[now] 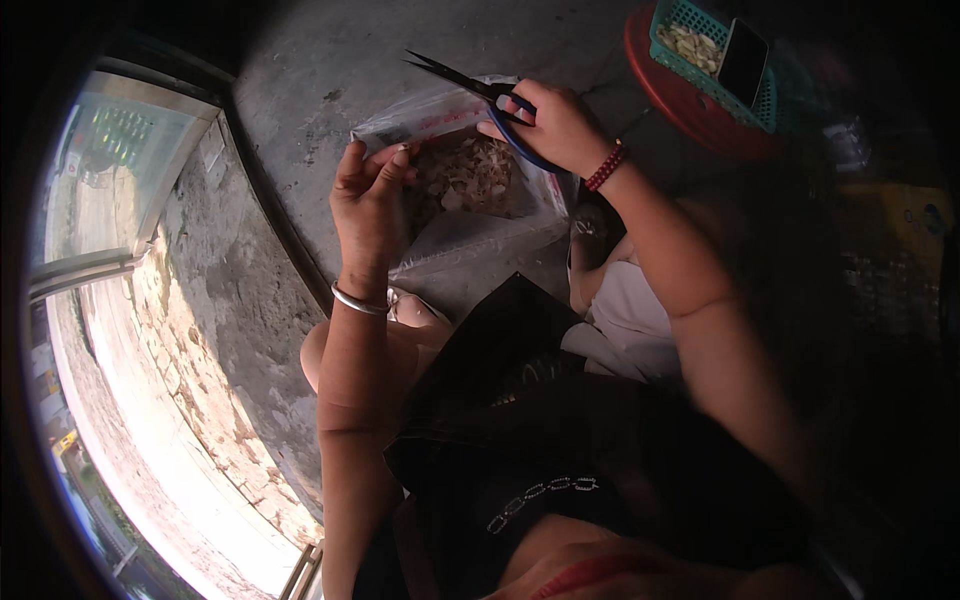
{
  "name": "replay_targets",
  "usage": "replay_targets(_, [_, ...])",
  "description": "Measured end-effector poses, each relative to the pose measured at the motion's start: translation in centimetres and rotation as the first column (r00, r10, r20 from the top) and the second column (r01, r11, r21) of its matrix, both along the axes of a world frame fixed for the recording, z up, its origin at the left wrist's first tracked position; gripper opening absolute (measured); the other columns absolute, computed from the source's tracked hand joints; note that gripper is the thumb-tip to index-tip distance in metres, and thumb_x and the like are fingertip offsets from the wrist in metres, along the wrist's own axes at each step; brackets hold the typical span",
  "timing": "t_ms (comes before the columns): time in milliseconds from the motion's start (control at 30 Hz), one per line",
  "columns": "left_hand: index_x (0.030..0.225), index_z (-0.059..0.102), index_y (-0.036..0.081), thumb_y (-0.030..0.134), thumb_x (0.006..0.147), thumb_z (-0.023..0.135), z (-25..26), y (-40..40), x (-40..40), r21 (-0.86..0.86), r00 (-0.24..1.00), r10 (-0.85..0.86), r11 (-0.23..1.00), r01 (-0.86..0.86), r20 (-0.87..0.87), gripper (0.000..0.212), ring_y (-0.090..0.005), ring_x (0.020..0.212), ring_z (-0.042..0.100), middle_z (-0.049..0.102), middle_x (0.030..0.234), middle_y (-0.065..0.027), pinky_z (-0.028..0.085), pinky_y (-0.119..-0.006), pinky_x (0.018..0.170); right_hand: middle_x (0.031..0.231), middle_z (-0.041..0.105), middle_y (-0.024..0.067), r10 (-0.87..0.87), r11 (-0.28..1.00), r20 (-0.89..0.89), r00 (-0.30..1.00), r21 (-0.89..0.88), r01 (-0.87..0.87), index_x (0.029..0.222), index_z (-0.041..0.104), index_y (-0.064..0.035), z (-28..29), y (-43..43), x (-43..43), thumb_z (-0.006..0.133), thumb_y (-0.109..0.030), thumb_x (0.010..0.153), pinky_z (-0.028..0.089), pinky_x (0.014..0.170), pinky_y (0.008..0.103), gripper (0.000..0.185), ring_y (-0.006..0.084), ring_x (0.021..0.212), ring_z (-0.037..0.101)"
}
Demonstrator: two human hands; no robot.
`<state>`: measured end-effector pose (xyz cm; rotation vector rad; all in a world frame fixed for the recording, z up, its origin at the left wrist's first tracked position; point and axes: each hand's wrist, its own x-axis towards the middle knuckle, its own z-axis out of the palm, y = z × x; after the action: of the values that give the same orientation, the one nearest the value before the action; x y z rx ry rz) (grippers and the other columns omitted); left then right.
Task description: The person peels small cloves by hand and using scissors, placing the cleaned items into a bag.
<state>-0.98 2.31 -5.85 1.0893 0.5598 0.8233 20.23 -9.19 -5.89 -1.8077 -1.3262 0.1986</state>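
Observation:
My left hand (373, 191) pinches a small pale piece (405, 148) between thumb and fingertips; it is mostly hidden and looks like a garlic clove. In my right hand (559, 127) is a pair of scissors (491, 91) with dark blades and blue handles. The blades point to the upper left, slightly apart, and touch nothing. Below and between both hands, a clear plastic bag (487, 236) lies open on the floor. Papery, garlic-like skins (480, 180) are heaped inside it.
To the upper right, a teal plastic basket (686, 66) of peeled cloves (690, 46) stands on a red stool (660, 97). A smartphone (742, 64) leans in the basket. A dark door sill (262, 187) and glazed door (127, 165) are at the left.

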Motion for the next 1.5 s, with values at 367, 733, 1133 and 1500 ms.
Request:
replay_targets(367, [0.105,0.057,0.006,-0.001,0.085,0.061,-1.1,-0.1,-0.7,-0.027,0.990,-0.078,0.997,0.075,-0.118,0.022,-0.0145,0.077,0.062,0.067,0.093,-0.0112,0.050,-0.025,0.070,0.060,0.054,0.0056,-0.443,0.897,-0.052,0.895,-0.039,0.441,0.073,0.055,0.0001,1.8,-2.2,9.2,0.075,-0.049,0.070,0.042,0.051,0.0283,0.053,0.0157,0.054,0.053])
replay_targets(733, [0.088,0.059,0.010,-0.001,0.085,0.059,-0.4,-0.2,0.6,-0.220,0.997,-0.033,0.975,0.016,-0.074,0.012,-0.0128,0.071,0.063,0.068,0.090,-0.0123,0.052,-0.024,0.064,0.086,0.059,0.0104,-0.316,0.916,-0.022,0.948,0.253,0.311,0.096,0.052,-0.0039,-2.9,2.6,4.3,0.080,-0.038,0.067,0.048,0.072,0.0347,0.053,0.0243,0.080,0.060])
replay_targets(1133, [0.085,0.058,0.009,0.002,0.086,0.060,0.2,-0.1,0.2,-0.244,0.993,-0.082,0.968,0.060,-0.084,0.008,-0.0094,0.071,0.060,0.068,0.089,-0.0074,0.050,-0.022,0.065,0.121,0.051,0.0268,-0.363,0.777,0.001,0.932,-0.553,0.303,0.125,0.036,0.0099,-8.0,4.8,3.4,0.074,-0.036,0.068,0.045,0.093,0.0374,0.083,0.0346,0.111,0.053])
replay_targets(1500, [0.085,0.054,0.007,0.000,0.088,0.056,0.2,0.3,-0.6,-0.282,0.993,-0.107,0.952,0.115,0.044,0.008,-0.0122,0.073,0.062,0.067,0.092,-0.0117,0.053,-0.023,0.068,0.113,0.056,0.0271,-0.344,0.823,0.092,0.935,-0.450,0.347,0.115,0.047,0.0088,-6.8,3.1,2.9,0.070,-0.036,0.072,0.045,0.091,0.0382,0.067,0.0360,0.107,0.055])
